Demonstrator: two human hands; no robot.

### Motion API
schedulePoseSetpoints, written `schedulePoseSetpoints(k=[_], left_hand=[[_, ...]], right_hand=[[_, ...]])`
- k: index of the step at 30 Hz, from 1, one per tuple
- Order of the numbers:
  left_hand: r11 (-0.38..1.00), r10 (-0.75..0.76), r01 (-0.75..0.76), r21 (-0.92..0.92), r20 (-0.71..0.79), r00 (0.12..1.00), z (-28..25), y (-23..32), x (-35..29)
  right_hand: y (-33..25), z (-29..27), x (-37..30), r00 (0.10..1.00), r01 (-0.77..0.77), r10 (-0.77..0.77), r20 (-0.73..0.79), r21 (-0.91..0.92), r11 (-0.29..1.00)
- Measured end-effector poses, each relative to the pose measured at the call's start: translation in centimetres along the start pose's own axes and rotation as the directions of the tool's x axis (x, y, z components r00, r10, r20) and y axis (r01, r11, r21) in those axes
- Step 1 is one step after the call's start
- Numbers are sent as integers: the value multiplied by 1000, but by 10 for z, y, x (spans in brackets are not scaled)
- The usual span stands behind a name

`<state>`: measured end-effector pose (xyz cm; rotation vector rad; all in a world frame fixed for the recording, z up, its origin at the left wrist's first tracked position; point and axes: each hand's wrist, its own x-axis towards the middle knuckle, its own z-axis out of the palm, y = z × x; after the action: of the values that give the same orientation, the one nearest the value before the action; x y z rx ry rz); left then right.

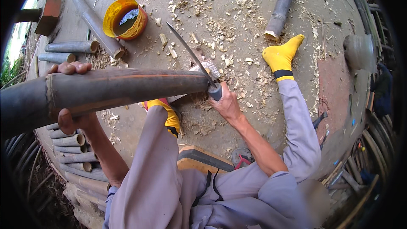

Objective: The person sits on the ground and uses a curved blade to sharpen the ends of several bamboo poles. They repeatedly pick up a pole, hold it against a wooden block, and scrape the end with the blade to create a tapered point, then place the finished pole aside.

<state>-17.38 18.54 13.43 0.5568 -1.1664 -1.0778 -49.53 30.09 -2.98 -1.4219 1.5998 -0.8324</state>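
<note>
A thick dark bamboo pole [127, 89] lies across the view from the left edge to the middle, with a pale orange stripe along it. My left hand [78, 121] is closed round it from behind, fingertips over the top and thumb below; the pole hides the palm. My right hand [229, 107] is wrapped round the dark grey handle of a long knife [189, 52]. The narrow blade slants up and left from the pole's right end, where the handle sits close against it. I cannot tell whether the edge touches the bamboo.
Wood chips [224, 38] litter the ground. A yellow bucket [110, 20] of dark liquid stands beyond the pole, near a bamboo length [96, 23] and a red brick [49, 16]. Stacked bamboo pieces [70, 149] lie lower left, another bamboo [283, 4] by my yellow-socked foot [280, 55], a grey pot [359, 53] right.
</note>
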Motion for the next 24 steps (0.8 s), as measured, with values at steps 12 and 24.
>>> schedulePoseSetpoints(k=[12, 24], left_hand=[[998, -19, 22, -59, 48, 999, 3, 1, 4], [998, -19, 3, 59, 260, 965, -10, 3, 23]], right_hand=[[0, -2, -7, 964, -262, 239, 120, 251, 932], [-36, -24, -1, 998, 47, -44, -42, 71, 996]])
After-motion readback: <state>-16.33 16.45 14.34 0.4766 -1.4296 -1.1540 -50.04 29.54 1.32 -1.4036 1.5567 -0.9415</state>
